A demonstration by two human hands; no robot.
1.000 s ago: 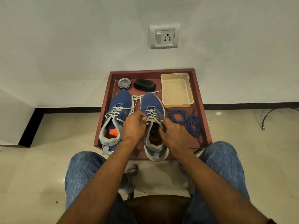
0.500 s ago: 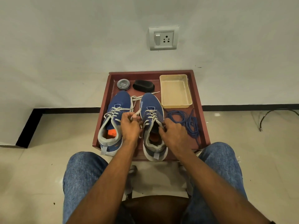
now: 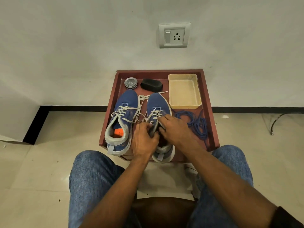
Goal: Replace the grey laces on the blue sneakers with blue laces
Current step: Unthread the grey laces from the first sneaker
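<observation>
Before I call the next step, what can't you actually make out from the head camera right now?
- Upper eyelets and opening of the right blue sneaker: covered by both hands.
- Left hand: its fingers curl at the grey lace, but the pinch itself is hidden.
- Right hand: its fingertips are hidden, grip unclear.
- Round silver tin: label too small to read.
- Coiled blue laces: ends tangled, count unclear.

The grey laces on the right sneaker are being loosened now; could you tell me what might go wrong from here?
1. The loose grey lace loops across to the left sneaker, so a hard pull by the left hand may snag it.
2. The right sneaker has its heel past the tray edge; tugging could tip it off.
3. The blue laces lie close to the right hand and could get swept aside.
</observation>
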